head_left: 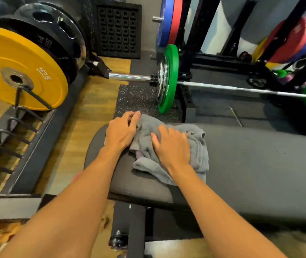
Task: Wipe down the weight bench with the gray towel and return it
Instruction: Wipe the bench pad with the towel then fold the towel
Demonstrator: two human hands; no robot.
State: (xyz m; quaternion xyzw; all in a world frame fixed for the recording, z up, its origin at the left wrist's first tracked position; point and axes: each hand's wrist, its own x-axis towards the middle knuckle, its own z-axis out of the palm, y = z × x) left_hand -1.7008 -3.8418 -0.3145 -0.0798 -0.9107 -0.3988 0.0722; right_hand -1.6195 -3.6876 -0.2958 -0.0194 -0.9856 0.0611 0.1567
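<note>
The gray towel [197, 146] lies crumpled on the left end of the black padded weight bench [260, 164]. My right hand [172, 146] rests palm down on the middle of the towel, fingers spread. My left hand [121, 130] sits at the towel's left edge, with its fingertips on the cloth's far corner and its heel on the bench pad. The towel's centre is hidden under my right hand.
A barbell [130, 77] with a green plate [169, 79] lies on the floor just beyond the bench. A yellow 15 kg plate [18, 67] and black plates stand in a plate rack [27, 146] at left. A rack frame with colored plates stands at right.
</note>
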